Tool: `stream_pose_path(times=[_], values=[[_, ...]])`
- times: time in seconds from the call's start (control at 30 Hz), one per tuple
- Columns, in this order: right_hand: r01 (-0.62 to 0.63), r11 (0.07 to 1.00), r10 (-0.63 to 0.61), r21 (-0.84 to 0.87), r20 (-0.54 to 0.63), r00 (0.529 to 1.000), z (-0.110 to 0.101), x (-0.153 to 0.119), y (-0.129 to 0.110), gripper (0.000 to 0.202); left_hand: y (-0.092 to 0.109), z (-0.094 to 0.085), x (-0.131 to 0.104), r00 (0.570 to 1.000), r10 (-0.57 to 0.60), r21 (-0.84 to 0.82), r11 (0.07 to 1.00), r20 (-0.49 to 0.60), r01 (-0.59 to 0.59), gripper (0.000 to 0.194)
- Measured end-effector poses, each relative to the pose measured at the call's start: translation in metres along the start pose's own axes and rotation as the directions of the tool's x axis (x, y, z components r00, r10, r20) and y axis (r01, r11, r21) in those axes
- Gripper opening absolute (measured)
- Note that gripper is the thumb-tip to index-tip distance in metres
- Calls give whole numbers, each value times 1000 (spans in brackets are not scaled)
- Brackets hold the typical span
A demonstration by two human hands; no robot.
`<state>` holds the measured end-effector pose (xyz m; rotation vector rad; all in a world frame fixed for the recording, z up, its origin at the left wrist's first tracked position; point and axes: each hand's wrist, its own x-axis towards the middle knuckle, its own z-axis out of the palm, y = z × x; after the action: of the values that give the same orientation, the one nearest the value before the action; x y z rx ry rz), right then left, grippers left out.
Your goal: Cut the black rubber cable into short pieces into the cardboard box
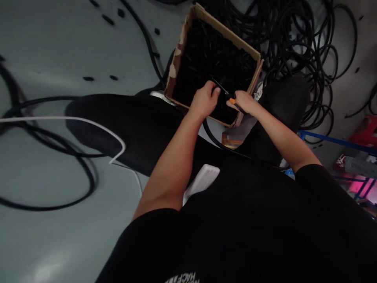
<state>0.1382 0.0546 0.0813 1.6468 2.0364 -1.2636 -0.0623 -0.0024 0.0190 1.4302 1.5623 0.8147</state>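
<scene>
A cardboard box filled with small black pieces stands between the legs. Above its near edge, my left hand is closed, thumb and fingers pinched together around something dark that I cannot make out. Close by on the right, my right hand is wrapped round a tool with orange and black handles. The tool's dark tip points up and left, past the left fingertips. A black cable runs from below the left hand, across the lap to the right.
Tangled black hoses lie on the floor at the upper right. A black cable loop and a white cable are on the left. A white object rests on the lap. Blue rails stand at the right.
</scene>
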Motion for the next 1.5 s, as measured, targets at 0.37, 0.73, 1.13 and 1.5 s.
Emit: stream_pose_path(times=[0.37,0.73,1.13,1.5], values=[[-73,990,80,-122,57,995,-1,-3,-13,52,-40,13,10,991,-135,46,990,19,134,36],[7,999,-8,44,23,1000,-14,-14,2,30,-12,-8,8,983,-140,-356,918,119,174,66],[221,970,-235,106,152,960,-16,0,24,27,32,-18,-3,905,-363,-460,779,223,426,26],[99,986,-110,131,77,991,-10,-3,2,24,18,-3,1,944,-293,-470,819,151,329,22]])
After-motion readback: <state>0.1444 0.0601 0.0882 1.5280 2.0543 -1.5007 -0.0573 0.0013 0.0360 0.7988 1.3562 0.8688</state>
